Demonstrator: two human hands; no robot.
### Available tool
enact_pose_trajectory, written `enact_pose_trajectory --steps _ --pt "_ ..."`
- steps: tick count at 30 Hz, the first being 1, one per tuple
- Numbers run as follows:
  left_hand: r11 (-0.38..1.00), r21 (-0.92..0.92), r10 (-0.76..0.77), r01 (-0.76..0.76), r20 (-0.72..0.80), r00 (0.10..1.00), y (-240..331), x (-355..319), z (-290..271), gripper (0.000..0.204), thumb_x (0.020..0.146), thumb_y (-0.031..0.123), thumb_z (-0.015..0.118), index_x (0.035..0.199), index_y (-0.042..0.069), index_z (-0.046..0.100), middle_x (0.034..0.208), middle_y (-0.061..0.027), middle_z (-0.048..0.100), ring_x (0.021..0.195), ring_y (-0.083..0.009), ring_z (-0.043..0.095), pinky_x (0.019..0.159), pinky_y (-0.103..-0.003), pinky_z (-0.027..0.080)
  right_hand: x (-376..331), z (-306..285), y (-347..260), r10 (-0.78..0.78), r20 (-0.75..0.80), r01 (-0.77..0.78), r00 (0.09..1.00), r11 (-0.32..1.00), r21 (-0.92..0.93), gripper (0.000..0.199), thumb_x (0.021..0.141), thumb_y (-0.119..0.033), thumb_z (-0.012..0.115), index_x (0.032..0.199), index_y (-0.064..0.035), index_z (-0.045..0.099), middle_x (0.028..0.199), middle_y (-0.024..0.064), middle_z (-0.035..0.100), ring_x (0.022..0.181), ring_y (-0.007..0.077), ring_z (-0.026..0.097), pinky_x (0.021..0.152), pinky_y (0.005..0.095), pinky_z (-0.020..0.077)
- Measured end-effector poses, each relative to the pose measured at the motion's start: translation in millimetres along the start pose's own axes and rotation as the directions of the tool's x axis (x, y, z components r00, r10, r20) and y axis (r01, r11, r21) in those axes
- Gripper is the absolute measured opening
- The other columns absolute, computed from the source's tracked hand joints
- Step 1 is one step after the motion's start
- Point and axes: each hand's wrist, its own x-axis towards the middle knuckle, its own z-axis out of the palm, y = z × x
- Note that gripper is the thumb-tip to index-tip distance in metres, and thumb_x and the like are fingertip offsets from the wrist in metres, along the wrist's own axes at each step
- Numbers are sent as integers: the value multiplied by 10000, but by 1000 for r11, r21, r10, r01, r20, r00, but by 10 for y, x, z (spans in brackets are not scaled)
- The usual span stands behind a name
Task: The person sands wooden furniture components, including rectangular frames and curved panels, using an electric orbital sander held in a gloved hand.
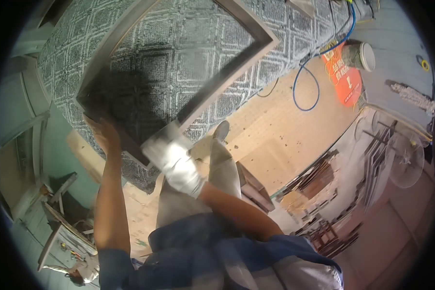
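Note:
A dark rectangular wooden frame lies on a grey patterned carpet cover. My bare left hand grips the frame at its near left corner, the fingers against its edge. My right hand wears a white glove and is blurred by motion. It is closed on a pale flat block, which rests against the near rail of the frame, close to its near corner. The exact kind of block is too smeared to tell. Shadow covers the left part of the cover inside the frame.
A blue hose loops off the carpet-covered table to the right. Beyond it stand a bucket and an orange printed sheet on the floor. Wood strips lie in piles at right. Another person is at the lower left.

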Motion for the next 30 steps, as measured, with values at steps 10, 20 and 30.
enact_pose_trajectory --steps 10,20,30 --pt "988 -18 -149 153 133 980 170 14 -214 644 1077 168 481 1606 -62 195 1504 -390 465 1304 -543 553 1099 -552 487 1090 -2133 4 -535 -223 15 815 404 -915 600 952 -65 457 1550 -60 488 1580 194 494 1397 410 512 1200 535 351" --pt "953 -151 -230 263 206 951 598 -13 -374 693 1026 77 399 1622 -43 66 1429 -380 501 1214 -462 636 997 -490 583 -972 1453 -274 -197 -51 112 979 732 -672 563 989 -130 497 1541 -18 484 1563 185 510 1450 286 496 1228 427 362" --pt "960 -248 -88 127 162 983 190 41 -117 776 1019 77 492 1628 -58 31 1470 -391 470 1266 -471 604 1059 -516 530 -267 1667 -644 -49 -729 -251 683 921 -298 739 889 63 582 1585 97 337 1626 326 350 1525 474 340 1274 502 271"
